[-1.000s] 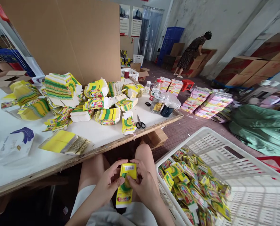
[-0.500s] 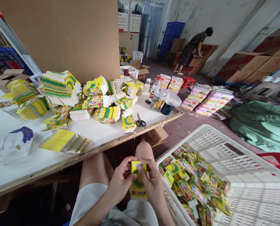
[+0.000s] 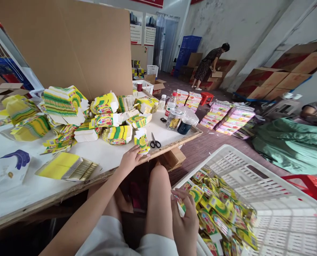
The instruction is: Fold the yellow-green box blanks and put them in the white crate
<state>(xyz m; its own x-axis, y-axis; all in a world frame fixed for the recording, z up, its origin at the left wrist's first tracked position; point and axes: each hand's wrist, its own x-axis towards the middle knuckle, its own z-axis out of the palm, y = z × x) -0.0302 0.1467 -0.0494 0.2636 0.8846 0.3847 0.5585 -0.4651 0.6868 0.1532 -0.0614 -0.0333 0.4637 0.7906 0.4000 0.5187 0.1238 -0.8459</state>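
Observation:
My left hand (image 3: 130, 160) reaches to the table's front edge, fingers stretched out and fingertips touching a small yellow-and-green flat carton (image 3: 142, 141); whether it lies alone or on others I cannot tell. Black-handled scissors (image 3: 155, 143) lie just right of that carton. Beside my right knee, my right hand (image 3: 186, 217) hangs at the near wall of a white plastic basket (image 3: 286, 206), its fingers loosely bent and apart with nothing visible in them. Many small yellow-green packed boxes (image 3: 222, 209) lie jumbled in the basket.
Bundles of flat cartons (image 3: 65, 103) crowd the white table (image 3: 100, 156), with a yellow stack (image 3: 65, 165) nearer me. A bottle (image 3: 171, 103), a jar (image 3: 174, 119) and a dark mug (image 3: 183, 127) stand at its right end. Another person (image 3: 208, 65) bends over boxes behind.
The yellow box held in both hands over my lap is out of them. My left hand has moved forward to the table; my right hand has moved right to the basket.

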